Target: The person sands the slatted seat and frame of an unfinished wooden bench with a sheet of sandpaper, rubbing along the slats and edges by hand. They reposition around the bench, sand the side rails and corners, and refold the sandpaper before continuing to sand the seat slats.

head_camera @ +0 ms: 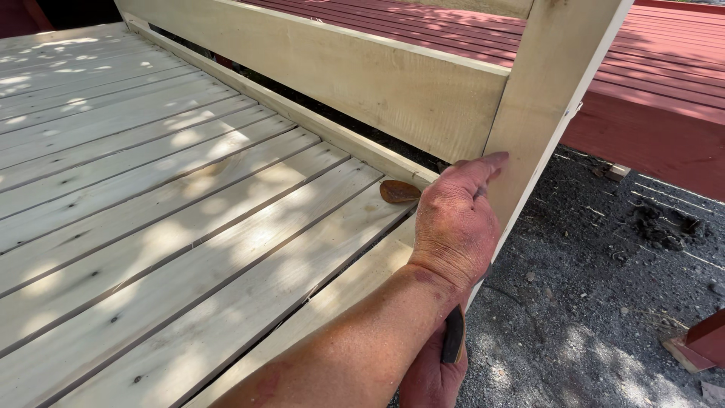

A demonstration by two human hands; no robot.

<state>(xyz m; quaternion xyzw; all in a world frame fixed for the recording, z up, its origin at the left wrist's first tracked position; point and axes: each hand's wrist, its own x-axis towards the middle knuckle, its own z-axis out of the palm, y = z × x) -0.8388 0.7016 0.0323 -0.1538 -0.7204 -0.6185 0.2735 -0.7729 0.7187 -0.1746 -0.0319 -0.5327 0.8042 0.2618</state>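
Bright dappled sunlight, leafy shadows across pale boards (151,196), sharp focus.

Single head view, looking down, close over slatted deck (174,219)

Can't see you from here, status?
Left hand gripping pale post. Right hand low, holding dark flat piece. Brown scrap on slats.

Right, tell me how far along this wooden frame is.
Done, by the look of it: the slats are laid and the back rail meets the post. In hand: the left hand grips that post, and the right hand below it holds a dark flat piece. Possibly left: all this wood is bare, while the boards behind are painted red.
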